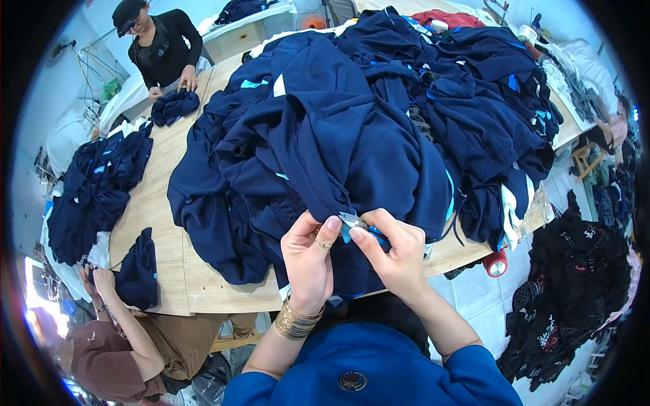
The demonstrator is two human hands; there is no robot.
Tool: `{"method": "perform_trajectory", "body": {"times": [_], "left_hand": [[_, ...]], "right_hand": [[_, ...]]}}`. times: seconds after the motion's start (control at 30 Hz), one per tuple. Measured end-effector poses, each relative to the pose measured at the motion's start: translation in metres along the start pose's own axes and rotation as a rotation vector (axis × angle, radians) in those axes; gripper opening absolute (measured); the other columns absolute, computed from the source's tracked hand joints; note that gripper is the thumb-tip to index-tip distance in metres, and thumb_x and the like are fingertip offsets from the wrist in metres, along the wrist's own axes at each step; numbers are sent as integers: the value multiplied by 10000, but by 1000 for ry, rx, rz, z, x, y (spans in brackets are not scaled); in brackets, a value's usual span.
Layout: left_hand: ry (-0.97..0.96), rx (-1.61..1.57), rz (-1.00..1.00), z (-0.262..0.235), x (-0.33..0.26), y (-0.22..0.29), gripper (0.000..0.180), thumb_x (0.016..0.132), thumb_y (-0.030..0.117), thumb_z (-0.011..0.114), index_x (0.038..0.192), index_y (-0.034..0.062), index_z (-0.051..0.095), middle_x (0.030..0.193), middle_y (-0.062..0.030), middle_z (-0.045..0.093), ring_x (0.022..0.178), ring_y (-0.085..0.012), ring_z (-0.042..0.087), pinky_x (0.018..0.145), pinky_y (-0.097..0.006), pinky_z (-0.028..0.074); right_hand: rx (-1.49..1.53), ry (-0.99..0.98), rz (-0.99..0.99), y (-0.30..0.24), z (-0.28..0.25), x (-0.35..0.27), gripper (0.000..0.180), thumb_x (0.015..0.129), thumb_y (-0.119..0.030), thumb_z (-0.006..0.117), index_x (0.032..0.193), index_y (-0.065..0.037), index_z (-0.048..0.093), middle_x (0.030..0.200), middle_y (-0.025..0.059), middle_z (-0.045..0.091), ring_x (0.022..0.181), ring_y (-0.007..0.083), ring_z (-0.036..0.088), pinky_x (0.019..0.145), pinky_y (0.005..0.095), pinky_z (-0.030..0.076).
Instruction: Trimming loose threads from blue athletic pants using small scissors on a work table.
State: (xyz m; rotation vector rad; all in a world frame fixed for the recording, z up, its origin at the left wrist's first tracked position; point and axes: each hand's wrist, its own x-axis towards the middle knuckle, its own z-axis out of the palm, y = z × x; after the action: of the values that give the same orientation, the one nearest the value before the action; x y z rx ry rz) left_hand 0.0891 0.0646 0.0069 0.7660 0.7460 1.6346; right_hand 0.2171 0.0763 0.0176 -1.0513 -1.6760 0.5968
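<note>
A navy garment lies bunched on top of a big heap of similar dark blue clothing in front of me. My left hand, with a ring and gold bangles at the wrist, pinches the garment's edge at a seam. My right hand is closed around small thread snips. Their metal blades point at the seam, right beside my left fingertips, and some light blue shows just below them. Most of the snips' handle is hidden by my fingers.
The heap covers much of the wooden table. A person in black handles a navy piece at the far left; another in a brown top works at the near left. Black garments are piled on the floor at right.
</note>
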Motion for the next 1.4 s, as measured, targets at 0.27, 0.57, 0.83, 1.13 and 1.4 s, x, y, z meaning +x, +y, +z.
{"method": "perform_trajectory", "body": {"times": [0.27, 0.57, 0.83, 1.13, 1.4], "left_hand": [[-2, -14, -20, 0, 0, 1, 83, 843, 38, 605, 911, -6, 623, 839, -48, 643, 757, -75, 571, 735, -207, 441], [58, -35, -15, -4, 2, 20, 141, 895, 136, 551, 996, 37, 548, 915, -38, 620, 836, -94, 593, 779, -248, 483], [-11, -1, -27, -7, -4, 32, 252, 850, 40, 586, 1091, 25, 514, 982, -62, 609, 896, -115, 594, 828, -280, 487], [6, 36, -2, -11, -1, 31, 300, 852, 40, 580, 1130, 54, 466, 975, -55, 594, 875, -104, 594, 768, -254, 518], [68, 127, 12, -17, -2, 30, 270, 906, 111, 514, 1158, 76, 424, 949, -66, 629, 865, -129, 618, 722, -291, 536]], "right_hand": [[50, 8, 50, 4, 2, -2, 211, 810, -227, 640, 774, -24, 597, 649, 98, 612, 503, 199, 585, 441, 259, 392], [338, 41, 270, -2, -14, 2, 191, 807, -178, 659, 877, -18, 582, 660, -3, 525, 590, 48, 433, 533, 198, 366], [-42, 12, -43, -9, -12, -5, 249, 752, -221, 713, 837, -16, 600, 646, 81, 565, 501, 167, 521, 462, 253, 383], [-86, -23, -131, -3, -7, -7, 200, 769, -209, 689, 788, -28, 605, 613, 67, 563, 500, 176, 538, 454, 264, 384], [-145, -39, -167, -8, 1, -6, 205, 755, -189, 685, 791, -5, 602, 647, 94, 577, 555, 210, 569, 513, 279, 425]]}}
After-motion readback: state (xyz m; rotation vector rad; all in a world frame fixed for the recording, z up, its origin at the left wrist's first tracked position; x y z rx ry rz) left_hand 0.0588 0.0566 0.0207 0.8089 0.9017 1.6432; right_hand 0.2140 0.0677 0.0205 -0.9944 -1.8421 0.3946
